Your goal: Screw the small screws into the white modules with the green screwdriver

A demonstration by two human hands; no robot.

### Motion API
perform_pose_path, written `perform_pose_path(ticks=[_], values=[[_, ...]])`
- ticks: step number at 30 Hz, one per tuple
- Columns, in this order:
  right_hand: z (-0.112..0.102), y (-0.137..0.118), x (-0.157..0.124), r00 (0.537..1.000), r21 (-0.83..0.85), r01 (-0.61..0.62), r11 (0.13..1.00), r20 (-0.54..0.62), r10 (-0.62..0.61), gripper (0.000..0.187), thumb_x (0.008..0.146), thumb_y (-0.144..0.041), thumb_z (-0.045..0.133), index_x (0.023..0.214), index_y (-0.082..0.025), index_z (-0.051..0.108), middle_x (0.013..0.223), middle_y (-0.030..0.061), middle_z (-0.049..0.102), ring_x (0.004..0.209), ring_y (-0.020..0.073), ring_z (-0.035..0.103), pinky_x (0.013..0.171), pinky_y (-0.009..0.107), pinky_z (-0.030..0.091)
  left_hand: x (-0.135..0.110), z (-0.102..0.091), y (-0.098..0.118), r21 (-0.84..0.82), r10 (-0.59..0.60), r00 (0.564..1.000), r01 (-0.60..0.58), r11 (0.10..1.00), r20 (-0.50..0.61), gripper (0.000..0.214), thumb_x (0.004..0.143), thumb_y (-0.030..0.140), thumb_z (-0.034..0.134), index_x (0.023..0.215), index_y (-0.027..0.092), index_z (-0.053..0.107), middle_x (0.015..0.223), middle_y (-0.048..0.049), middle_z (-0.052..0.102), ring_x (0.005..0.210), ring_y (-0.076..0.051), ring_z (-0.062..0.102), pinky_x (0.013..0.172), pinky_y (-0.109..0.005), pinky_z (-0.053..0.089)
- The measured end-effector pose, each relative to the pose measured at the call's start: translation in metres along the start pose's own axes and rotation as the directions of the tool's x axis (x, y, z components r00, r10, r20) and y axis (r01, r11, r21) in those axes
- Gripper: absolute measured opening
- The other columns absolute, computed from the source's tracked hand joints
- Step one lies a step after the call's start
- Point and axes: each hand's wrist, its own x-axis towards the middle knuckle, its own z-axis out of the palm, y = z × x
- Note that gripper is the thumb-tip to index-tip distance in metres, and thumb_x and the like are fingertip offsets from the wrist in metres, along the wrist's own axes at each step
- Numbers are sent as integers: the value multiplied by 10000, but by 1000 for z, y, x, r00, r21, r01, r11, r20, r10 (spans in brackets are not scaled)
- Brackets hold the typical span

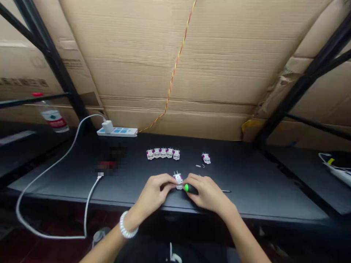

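White-and-purple plastic connector block, metal pins up, sits at the near centre of the black tabletop. Left hand pinches it, fingers closed. Right hand is curled around a green-ended black tool, green end just beside the block. Row of five similar blocks lies farther back.

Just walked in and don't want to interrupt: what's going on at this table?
A person at a black table pinches a small white and purple part in the left hand. The right hand grips a screwdriver with a green and black handle, right beside that part. Farther back lies a row of five similar parts, with a single part off to its right and a few tiny loose bits near it.
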Motion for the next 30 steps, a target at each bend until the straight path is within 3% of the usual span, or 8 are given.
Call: perform_pose_path(ticks=[18,30], values=[[-1,2,-2,999,-2,12,1000,-32,-12,187,948,-153,645,1099,-237,717,1060,34,740,923,196,705,755,278,420,4,10,-10,105,215,976,-211,972,-24,290,987,76,600,947,236,838,922,-26,843,856,-196,787,830,-306,632],[-4,1,-2,1000,0,12,1000,-21,-12,175,950,-157,634,1086,-232,715,1054,38,737,926,200,704,758,279,420,3,11,-11,171,250,968,-244,955,-17,293,989,73,593,970,237,835,920,-34,836,850,-193,779,815,-308,644]])
